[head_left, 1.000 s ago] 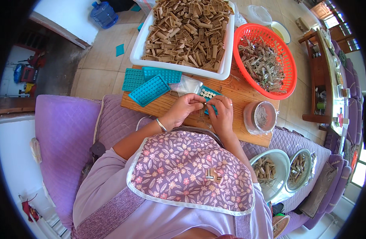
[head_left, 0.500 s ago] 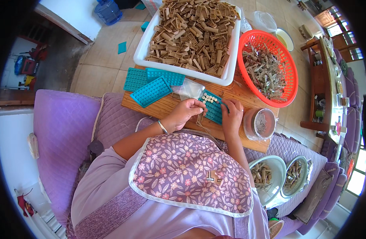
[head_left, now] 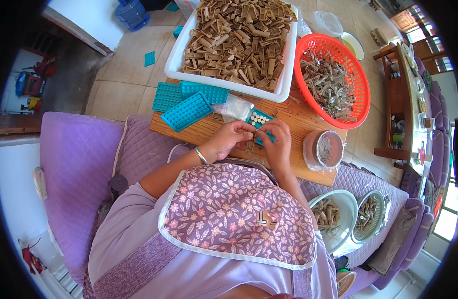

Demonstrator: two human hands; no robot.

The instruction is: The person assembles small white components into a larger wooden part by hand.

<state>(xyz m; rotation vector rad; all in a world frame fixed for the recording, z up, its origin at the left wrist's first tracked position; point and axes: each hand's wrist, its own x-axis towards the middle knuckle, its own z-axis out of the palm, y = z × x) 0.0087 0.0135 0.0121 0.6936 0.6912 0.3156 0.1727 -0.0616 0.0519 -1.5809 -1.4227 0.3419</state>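
Note:
My left hand (head_left: 228, 141), with a bracelet at the wrist, pinches a small brown piece (head_left: 250, 145) over the near edge of the wooden table. Opposite it, the fingertips of my right hand (head_left: 277, 144) are pinched together, close to the left ones; whatever they hold is too small to make out. Under and behind the fingers lies a teal tray with small cups (head_left: 270, 114), partly covered by my right hand. Small white round pieces (head_left: 259, 119) sit at its far end. A clear plastic bag (head_left: 236, 106) lies just left of it.
More teal trays (head_left: 186, 111) overlap at the table's left. A white tub (head_left: 284, 94) heaped with brown pieces stands behind, beside a red basket (head_left: 362, 99) of clear-and-brown pieces. A round container (head_left: 313, 149) sits right on the wooden table (head_left: 308, 174). Two pale baskets (head_left: 344, 226) hold brown pieces.
My right hand has moved left and slightly nearer, from the teal tray's right side to my left fingertips. My left hand stays nearly in place, still pinching. The whole view has shifted slightly.

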